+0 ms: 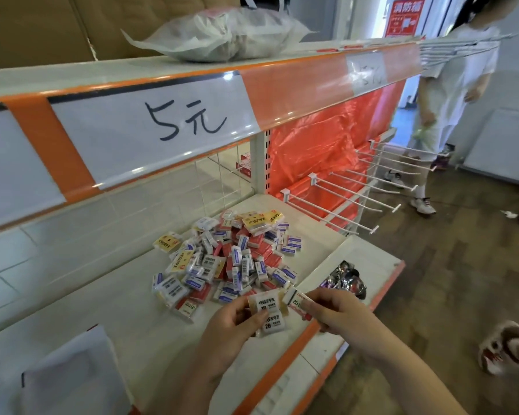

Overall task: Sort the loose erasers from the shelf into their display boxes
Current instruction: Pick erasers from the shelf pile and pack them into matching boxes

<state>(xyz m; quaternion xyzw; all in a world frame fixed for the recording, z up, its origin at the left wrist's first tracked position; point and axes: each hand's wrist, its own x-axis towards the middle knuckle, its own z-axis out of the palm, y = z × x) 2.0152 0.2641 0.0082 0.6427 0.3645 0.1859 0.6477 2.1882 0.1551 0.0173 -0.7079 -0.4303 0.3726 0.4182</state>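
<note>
**Both hands hold packaged erasers over the front edge of a shop shelf**

Left-hand grip: the left hand [234, 322] has its fingers closed around two white wrapped erasers [268, 313], stacked one overlapping the other, each printed "2B". Right-hand grip: the right hand [333, 310] pinches one end of a single red-and-white eraser [295, 302], also marked "2B", between thumb and fingertips. The free end of that eraser touches the upper of the two wrapped ones, so the two grips meet above the shelf's orange front lip.

Just beyond both grips, farther back on the white shelf [126, 298], lies a loose pile of erasers [228, 259]: small packets in white and blue, red, and yellow wrappers, heaped together in no order. Right of the right-hand grip, past a low white divider [321, 265], sits a small heap of shiny foil-wrapped items [346, 280]. Well above the grips, a price strip on the upper shelf carries a handwritten sign [150, 124] reading "5元", and a clear plastic bag [219, 34] rests on that shelf's top. Far right, another person [450, 85] in white stands on the wood-patterned floor.
</note>
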